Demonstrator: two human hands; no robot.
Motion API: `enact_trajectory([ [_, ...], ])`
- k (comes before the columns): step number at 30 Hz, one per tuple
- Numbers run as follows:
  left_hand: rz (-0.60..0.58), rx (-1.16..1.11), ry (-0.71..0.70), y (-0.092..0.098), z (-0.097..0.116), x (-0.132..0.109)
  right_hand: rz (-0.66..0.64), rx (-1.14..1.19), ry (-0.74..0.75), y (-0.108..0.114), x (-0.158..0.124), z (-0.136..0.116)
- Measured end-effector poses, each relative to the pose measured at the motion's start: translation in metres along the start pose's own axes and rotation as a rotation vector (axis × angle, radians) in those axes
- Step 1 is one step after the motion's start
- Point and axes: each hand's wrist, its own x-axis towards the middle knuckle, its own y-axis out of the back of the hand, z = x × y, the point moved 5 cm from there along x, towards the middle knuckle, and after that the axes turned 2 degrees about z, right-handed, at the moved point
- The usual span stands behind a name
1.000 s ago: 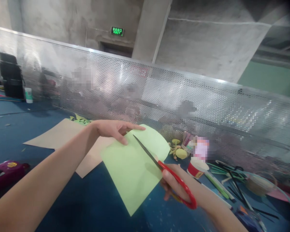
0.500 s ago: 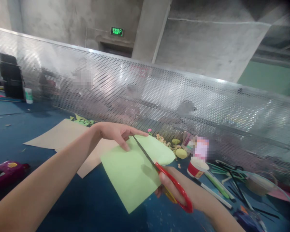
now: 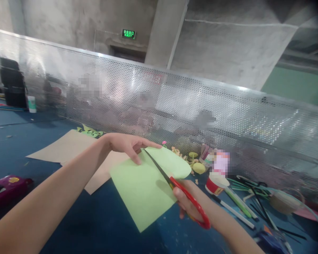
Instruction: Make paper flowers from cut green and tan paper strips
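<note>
A sheet of light green paper (image 3: 137, 190) is held up above the blue table, one corner pointing toward me. My left hand (image 3: 129, 146) grips its far edge, thumb on top and fingers stretched along the edge. In my right hand (image 3: 184, 199) is a pair of scissors (image 3: 191, 199) with red handles, yellow on the inner side. Their dark blade lies across the paper and its tip reaches close to my left thumb. To the right of the blade the paper bends upward; the lower blade is hidden beneath it.
Beige sheets (image 3: 60, 146) and green scraps (image 3: 90, 132) lie behind my left arm. A purple-red device (image 3: 10, 190) sits at left. On the right are a red-and-white paper cup (image 3: 216, 183), markers (image 3: 237, 201) and pipe cleaners (image 3: 265, 208). A perforated metal panel (image 3: 175, 102) closes off the back.
The scissor handles have drawn closer together, and the yellow inner handle shows less. The blade tip has shifted slightly to the left. My left hand and the paper are nearly still.
</note>
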Motion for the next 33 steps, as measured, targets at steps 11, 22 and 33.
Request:
enact_trajectory([
  [11,0.018,0.034,0.002,0.002,-0.001,0.0,0.048,0.004,-0.096,-0.001,0.001,0.008],
  [22,0.024,0.041,0.028,0.003,-0.009,0.001,0.051,-0.038,-0.194,-0.003,0.0,0.003],
  [33,0.193,0.267,0.168,0.038,-0.045,-0.014,-0.274,-0.157,0.064,0.026,-0.035,-0.03],
])
